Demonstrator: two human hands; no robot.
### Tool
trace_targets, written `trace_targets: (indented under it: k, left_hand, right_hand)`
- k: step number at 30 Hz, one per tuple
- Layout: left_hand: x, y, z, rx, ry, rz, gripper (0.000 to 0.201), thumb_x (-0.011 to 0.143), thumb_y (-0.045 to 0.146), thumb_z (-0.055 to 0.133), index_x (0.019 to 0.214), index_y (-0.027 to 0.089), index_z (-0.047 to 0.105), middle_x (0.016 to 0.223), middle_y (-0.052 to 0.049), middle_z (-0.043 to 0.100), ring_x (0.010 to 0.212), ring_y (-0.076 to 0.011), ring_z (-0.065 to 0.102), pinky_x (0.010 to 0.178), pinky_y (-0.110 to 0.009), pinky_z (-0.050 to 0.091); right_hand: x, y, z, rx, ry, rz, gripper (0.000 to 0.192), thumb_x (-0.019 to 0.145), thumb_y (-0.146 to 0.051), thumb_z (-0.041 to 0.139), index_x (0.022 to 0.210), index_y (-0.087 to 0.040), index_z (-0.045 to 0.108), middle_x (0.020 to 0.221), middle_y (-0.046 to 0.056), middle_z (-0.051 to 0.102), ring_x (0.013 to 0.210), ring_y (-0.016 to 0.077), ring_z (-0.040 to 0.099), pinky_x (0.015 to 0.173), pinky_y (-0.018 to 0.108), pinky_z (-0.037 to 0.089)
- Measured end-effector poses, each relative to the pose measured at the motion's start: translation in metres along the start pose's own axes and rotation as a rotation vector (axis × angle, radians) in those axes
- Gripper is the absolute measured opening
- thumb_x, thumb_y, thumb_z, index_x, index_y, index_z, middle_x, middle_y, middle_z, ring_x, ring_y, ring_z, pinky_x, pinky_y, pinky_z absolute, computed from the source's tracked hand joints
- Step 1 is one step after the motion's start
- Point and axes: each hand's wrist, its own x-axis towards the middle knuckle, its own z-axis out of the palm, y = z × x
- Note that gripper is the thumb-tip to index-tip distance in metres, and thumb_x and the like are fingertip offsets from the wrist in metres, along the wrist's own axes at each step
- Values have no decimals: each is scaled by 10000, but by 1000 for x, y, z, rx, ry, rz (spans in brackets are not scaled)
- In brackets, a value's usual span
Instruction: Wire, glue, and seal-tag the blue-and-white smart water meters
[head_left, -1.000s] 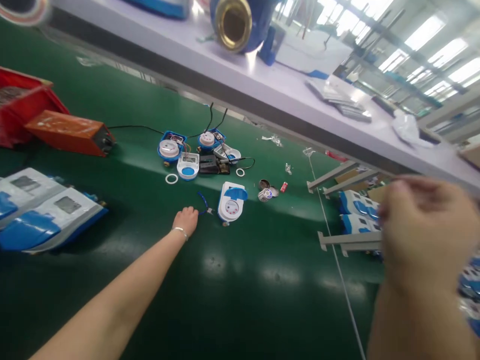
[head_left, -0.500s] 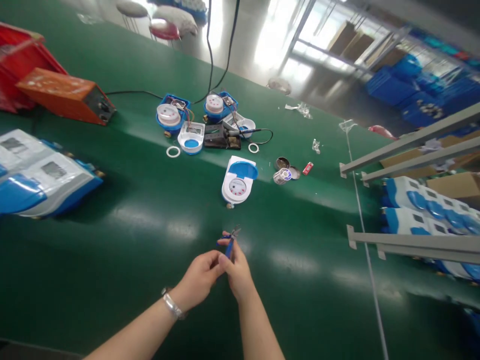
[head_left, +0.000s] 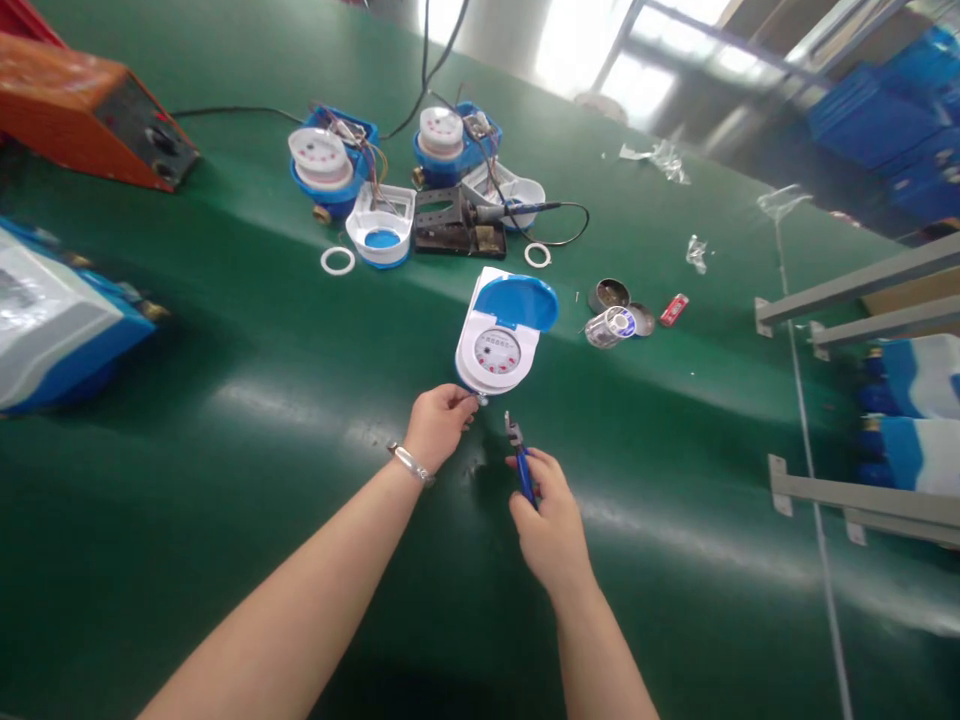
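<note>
L hand (head_left: 439, 425) sits at the near end of the white water meter (head_left: 499, 345), fingers curled together on the small brass fitting at its near edge; the exact pinch is hidden by the knuckles. R hand (head_left: 551, 520) has its fingers clamped on the blue-handled cutters (head_left: 519, 462), tip pointing far, twd the meter, just short of it. Whether the tip blades are apart or closed: can't tell, too small. The meter lies flat on the green counter (head_left: 225, 420), centre of the scene, blue lid flipped open at its far end, dial facing up.

Risks, judged from this:
- Cutter tip is close to the L fingertips; a slip could nick them.
- Meter is steadied only at one end, so it could pivot or slide on the smooth counter if pushed.
- Tip could scratch the dial face if it overshoots.

Hard to make out:
- What the L fingers actually hold at the fitting (wire, seal or just the brass).
- Far group: two opened blue meter bodies (head_left: 322, 170) w/ loose wires, soldering iron on its stand (head_left: 457, 220), white rings; wiring detail unreadable.
- Orange box (head_left: 90, 110) far left and wrapped blue units (head_left: 52, 320) at left are cut off by the frame.
- Rack (head_left: 862, 300) at right is cut off; contents blurred.
</note>
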Motion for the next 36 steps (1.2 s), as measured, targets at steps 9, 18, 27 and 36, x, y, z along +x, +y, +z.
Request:
trace_targets:
  k: [9,18,27,36]
  left_hand:
    - [-14,-7,1,513,171,373,153,793,247,429,703,165,522,640,-12,550,607,-115,512,586,-238,390]
    - [-13,8,-9,939,54,524,151,813,181,385,723,159,504,708,-42,549,698,-154,527,625,-255,382]
    - [-27,13,-25,1001,-160,516,136,788,181,409,714,154,520,740,-49,575,681,-142,522,605,-242,376]
    - [-49,-24,-14,713,16,418,206,812,281,401,817,155,564,750,-41,609,649,-133,545,613,-246,410]
  right_hand:
    - [34,-9,-21,-386,-92,-160,220,712,-208,468,862,-209,629,1037,58,574,937,217,534,839,373,422]
    - [42,-19,-24,-580,-137,-214,177,727,-204,493,834,-202,634,1024,62,578,912,210,534,796,343,422]
    - [11,-11,-34,-499,-195,-139,173,705,-173,491,780,-224,638,968,38,587,856,181,549,762,307,429]
    - [-56,13,23,-35,85,138,242,745,-230,471,948,-175,592,1068,97,536,1024,213,501,917,370,390]
